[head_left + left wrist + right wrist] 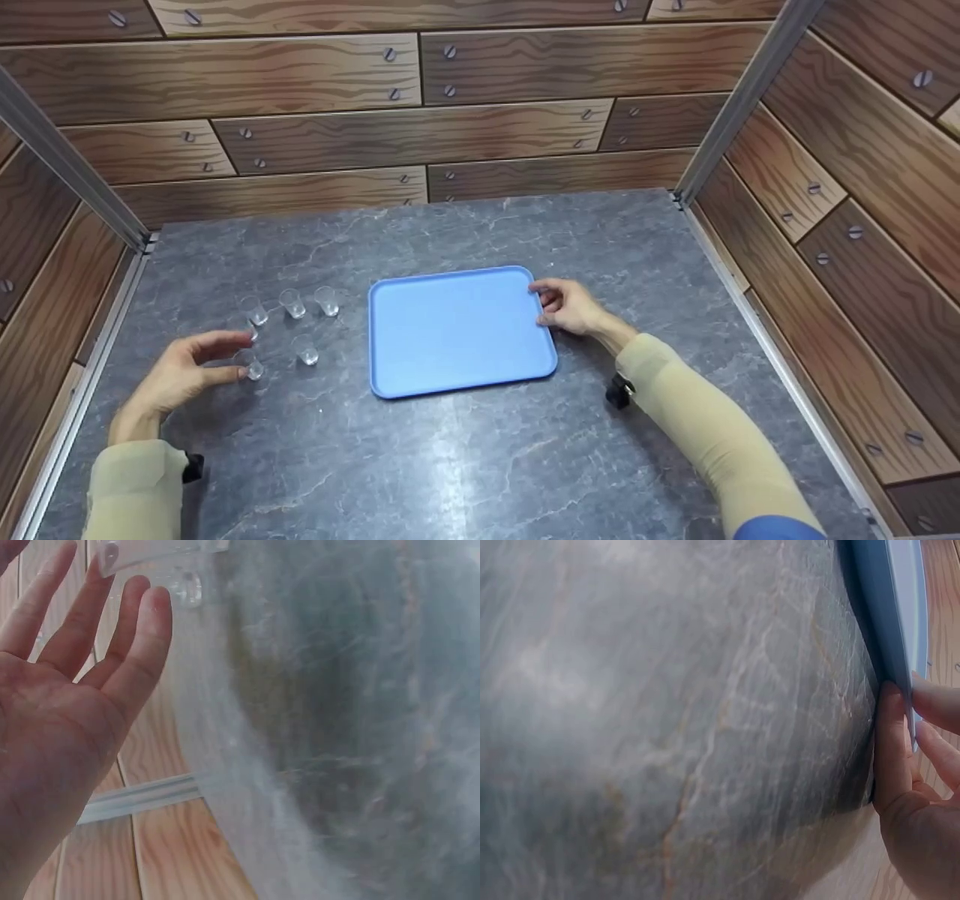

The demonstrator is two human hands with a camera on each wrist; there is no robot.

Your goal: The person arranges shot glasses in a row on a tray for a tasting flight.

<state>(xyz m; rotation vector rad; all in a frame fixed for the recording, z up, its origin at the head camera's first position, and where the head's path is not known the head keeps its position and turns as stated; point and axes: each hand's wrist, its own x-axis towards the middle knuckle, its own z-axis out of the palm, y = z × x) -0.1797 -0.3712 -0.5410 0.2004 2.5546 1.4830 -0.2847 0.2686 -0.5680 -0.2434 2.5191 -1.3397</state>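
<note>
A blue tray point(461, 334) lies on the grey marbled tabletop. My right hand point(574, 306) grips its right rim; in the right wrist view, thumb and fingers pinch the tray's edge point(900, 607) from both sides. To the left of the tray stand several small clear shot glasses, among them one at the back point(327, 301) and one nearer the front point(306, 351). My left hand point(176, 375) reaches around the near-left glass point(255, 369), thumb and forefinger apart on either side. In the left wrist view its fingers are mostly straight beside a clear glass point(154, 553); firm contact cannot be made out.
Wood-patterned panels point(517, 67) wall the table at the back and both sides. Metal rails point(795, 390) run along the side edges. Small black devices point(619, 391) are strapped at both wrists.
</note>
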